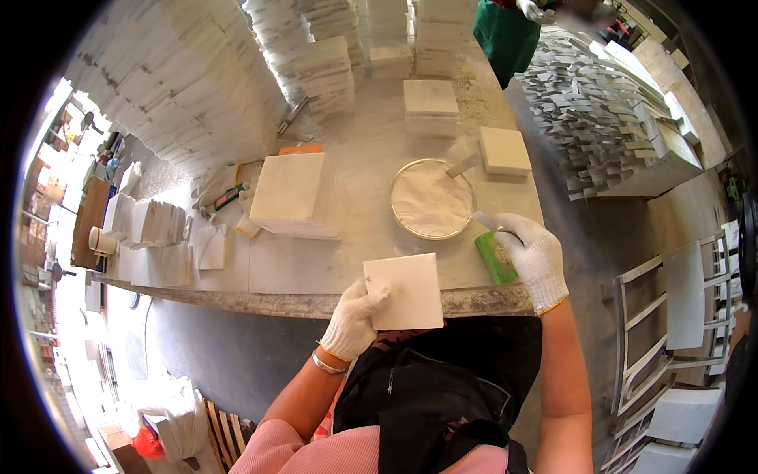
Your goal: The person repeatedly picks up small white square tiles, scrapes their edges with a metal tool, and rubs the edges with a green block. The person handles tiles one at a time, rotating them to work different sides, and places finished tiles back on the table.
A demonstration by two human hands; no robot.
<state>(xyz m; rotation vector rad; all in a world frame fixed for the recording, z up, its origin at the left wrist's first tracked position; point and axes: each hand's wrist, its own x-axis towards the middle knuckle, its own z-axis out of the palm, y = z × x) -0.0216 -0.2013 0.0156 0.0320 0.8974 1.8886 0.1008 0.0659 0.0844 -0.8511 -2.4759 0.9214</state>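
Note:
A square white stone tile (410,296) is gripped by its left edge in my left hand (352,320), which wears a white knitted glove, thumb on the tile's face. The tile is held up at the table's front edge. My right hand (534,257), gloved too, is closed round what looks like a small putty knife (485,220), its pale blade pointing at the bowl's rim; most of it is hidden by the fingers. Just left of that hand is a round bowl (394,207) of white powder or paste, with a wide scraper (463,165) standing in it. A green packet (496,259) lies under my right hand.
Stacked white tiles stand on the table (292,268): a block (289,189) left of the bowl, smaller piles (431,99) (505,150) behind it, tall stacks (328,67) at the back. Grey strips (584,103) and metal racks (643,316) are at the right. Another person's green apron (505,39) shows at the far end.

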